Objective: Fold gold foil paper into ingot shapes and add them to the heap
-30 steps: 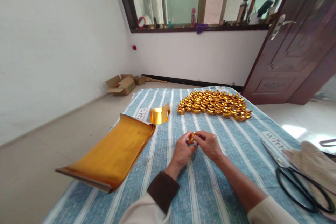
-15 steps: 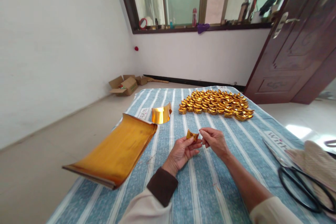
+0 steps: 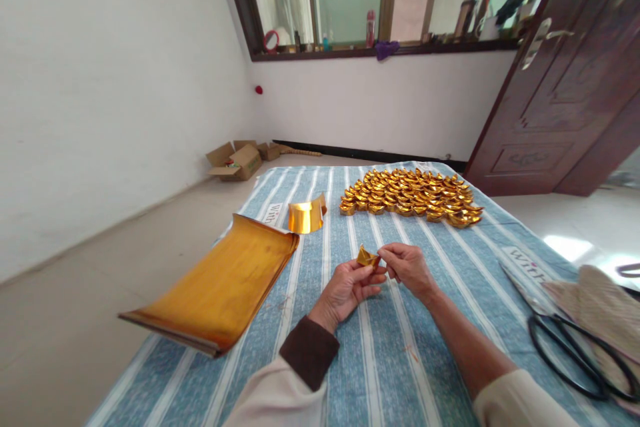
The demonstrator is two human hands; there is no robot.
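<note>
The left grip (image 3: 347, 289) is closed on a small folded gold piece (image 3: 367, 257), held between the thumb and the fingers, which spread out beneath it. The right grip (image 3: 409, 272) faces it from the right side, thumb and forefinger pinched together at the right-hand corner of the piece. The gold piece thus sits between the two grips, raised above the bench (image 3: 385, 373) with its blue and white striped cloth. A dark brown cuff (image 3: 309, 351) wraps the wrist just behind the left grip.

To the left of the left grip, well apart from it, lies a stack of gold sheets (image 3: 215, 287), its ends curling upward. Beyond the left grip and a little to its left stands a curved gold strip (image 3: 306, 217), shiny on the side facing the person. Ahead of the right grip, further across the bench, many boat-shaped gold pieces (image 3: 410, 195) sit close together in rows.

Off to the right of the right grip are black-handled scissors (image 3: 539, 311), their blades pointing away from the person; the handles lie partly over a beige cloth (image 3: 605, 310). Far ahead and left of both grips, an open cardboard box (image 3: 243, 163) rests on the floor (image 3: 165, 233).
</note>
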